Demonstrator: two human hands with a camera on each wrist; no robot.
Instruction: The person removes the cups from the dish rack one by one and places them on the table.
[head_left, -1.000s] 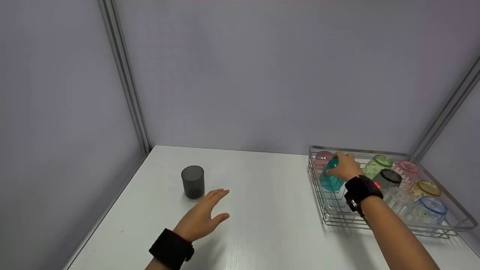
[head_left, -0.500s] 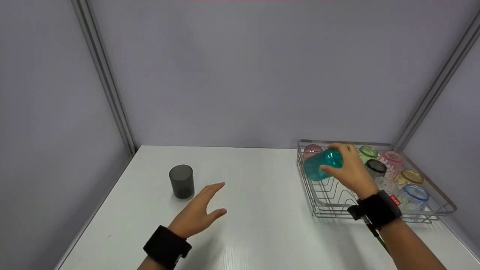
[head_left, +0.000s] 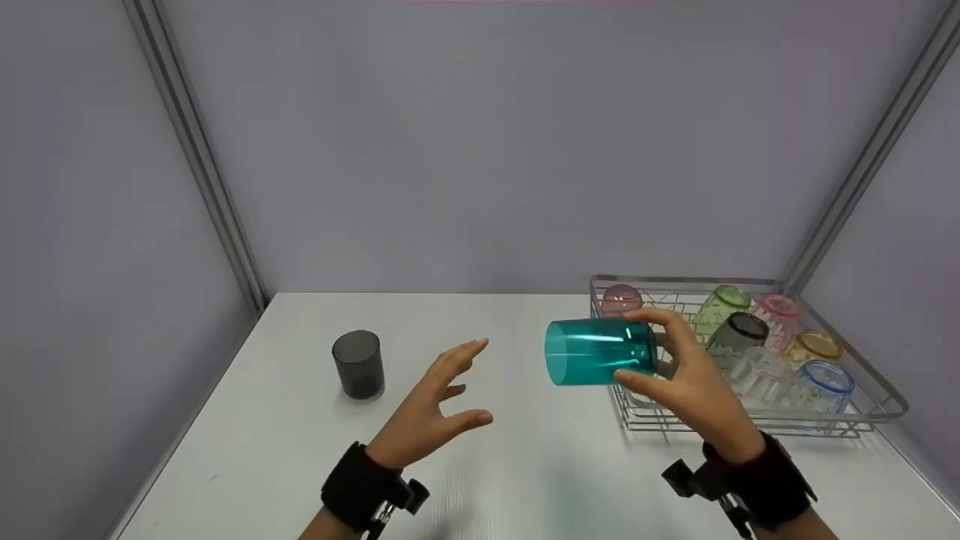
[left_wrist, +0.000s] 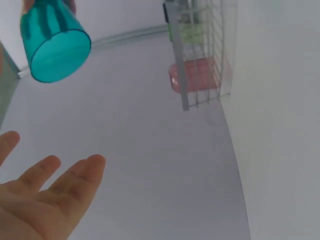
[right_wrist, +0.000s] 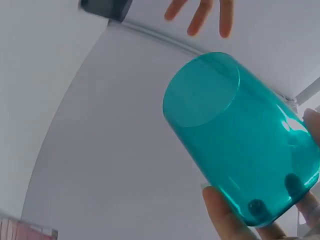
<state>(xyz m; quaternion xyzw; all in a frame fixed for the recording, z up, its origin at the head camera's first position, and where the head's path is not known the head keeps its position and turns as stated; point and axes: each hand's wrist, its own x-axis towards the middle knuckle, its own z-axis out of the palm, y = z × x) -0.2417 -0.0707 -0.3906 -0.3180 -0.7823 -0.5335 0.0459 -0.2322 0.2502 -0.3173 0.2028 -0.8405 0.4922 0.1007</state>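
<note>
A clear teal cup [head_left: 600, 352] lies sideways in the air, its mouth facing left. My right hand [head_left: 686, 375] grips it near the base, thumb on the near side and fingers around the far side. In the right wrist view, fingertips [right_wrist: 222, 212] show against the cup's base end. My left hand [head_left: 427, 409] is raised over the table to the left of the cup's mouth, fingers spread and holding nothing. The left wrist view shows the cup [left_wrist: 57, 45] above the left hand [left_wrist: 55, 195], with a gap between them.
A dark grey cup [head_left: 359, 365] stands upright on the white table [head_left: 247, 442] at left. At right, a wire basket [head_left: 750, 429] holds several upside-down coloured glasses, among them a pink one [head_left: 621, 299] in its back left corner. Grey panels enclose the back and sides.
My right hand has lifted the teal cup out of the basket, tipped it sideways and carried it left. My left hand has moved slightly right toward it.
</note>
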